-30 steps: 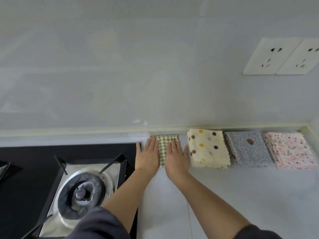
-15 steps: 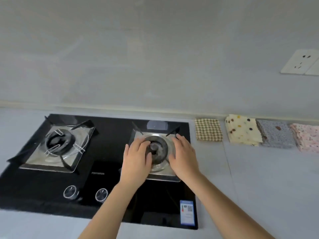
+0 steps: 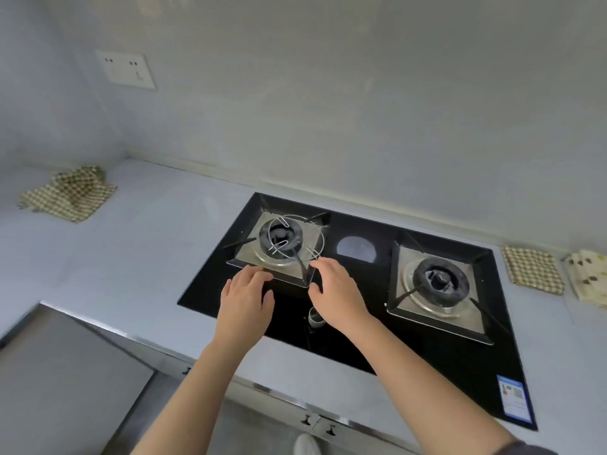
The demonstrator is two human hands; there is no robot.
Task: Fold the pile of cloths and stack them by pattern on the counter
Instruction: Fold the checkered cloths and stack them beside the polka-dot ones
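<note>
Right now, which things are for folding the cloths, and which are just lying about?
For the job: checked pile, folded checked cloth, dotted cloth, counter.
Just there: stove, socket, sticker.

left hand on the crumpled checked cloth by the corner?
Apart. Head view: the left hand is over the hob, with a wide stretch of bare counter between it and the crumpled checked cloth.
</note>
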